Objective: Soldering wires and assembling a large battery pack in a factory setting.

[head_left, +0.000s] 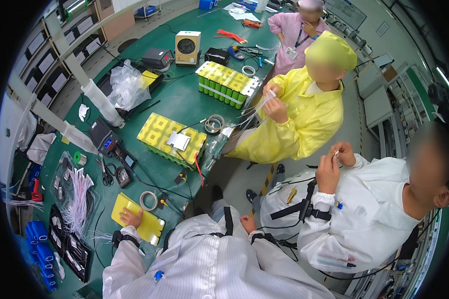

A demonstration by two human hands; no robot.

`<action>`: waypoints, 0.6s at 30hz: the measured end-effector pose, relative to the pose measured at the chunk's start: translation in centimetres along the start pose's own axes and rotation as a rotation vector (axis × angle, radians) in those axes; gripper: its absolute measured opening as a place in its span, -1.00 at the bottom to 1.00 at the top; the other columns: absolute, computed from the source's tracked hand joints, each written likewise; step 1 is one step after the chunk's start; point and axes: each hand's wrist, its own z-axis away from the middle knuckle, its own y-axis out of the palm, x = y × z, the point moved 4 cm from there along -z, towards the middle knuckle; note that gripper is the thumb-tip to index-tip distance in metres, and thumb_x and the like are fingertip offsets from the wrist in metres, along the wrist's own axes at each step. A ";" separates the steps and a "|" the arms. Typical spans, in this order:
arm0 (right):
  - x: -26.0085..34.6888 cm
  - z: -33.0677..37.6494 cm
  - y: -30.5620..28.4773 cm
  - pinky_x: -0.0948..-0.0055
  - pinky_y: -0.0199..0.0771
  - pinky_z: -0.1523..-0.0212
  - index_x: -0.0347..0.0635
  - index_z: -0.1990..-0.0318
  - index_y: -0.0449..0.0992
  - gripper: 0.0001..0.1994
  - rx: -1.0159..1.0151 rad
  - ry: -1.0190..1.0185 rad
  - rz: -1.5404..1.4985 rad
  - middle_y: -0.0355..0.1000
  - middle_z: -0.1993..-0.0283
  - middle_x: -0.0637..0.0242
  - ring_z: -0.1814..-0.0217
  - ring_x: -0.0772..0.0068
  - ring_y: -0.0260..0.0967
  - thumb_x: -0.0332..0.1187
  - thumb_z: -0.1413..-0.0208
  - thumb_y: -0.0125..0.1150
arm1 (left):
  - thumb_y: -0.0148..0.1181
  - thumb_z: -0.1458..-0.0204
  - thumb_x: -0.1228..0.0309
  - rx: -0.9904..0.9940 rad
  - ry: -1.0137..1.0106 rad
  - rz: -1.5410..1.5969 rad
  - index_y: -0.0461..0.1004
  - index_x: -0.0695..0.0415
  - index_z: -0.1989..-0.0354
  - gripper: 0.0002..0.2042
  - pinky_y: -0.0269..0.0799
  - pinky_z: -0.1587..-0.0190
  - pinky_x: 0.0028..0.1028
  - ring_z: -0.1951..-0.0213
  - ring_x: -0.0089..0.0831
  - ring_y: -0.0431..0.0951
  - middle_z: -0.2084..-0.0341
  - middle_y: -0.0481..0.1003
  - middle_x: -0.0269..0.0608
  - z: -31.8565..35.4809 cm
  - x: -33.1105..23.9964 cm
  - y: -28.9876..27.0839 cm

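Resting on the yellow sheet [150, 228], the left hand [130, 218] is spread with fingers extended, gripping nothing. The sheet lies on the green counter [172, 99] near its edge, just beside a tape roll [156, 200]. The right hand [248, 224] is positioned off the counter, fingers curled; whether it holds anything cannot be determined.

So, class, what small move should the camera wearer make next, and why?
Probably bring the right hand to the uncovered end of the notched yellow sheet. The left hand lies on the sheet, while the right is beyond the edge of the green table, so a second hand could help lift it evenly.
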 end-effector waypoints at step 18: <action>9.0 -4.9 1.2 0.45 0.38 0.31 -0.20 0.33 0.49 -0.82 0.035 0.046 -0.205 0.49 0.40 0.25 0.35 0.38 0.42 -0.33 0.08 0.12 | 0.12 0.21 -0.21 -0.043 0.048 0.023 -0.37 0.07 -0.30 0.05 -0.20 -0.19 0.13 -0.25 0.27 -0.32 -0.25 -0.38 0.28 -0.4 0.7 -0.3</action>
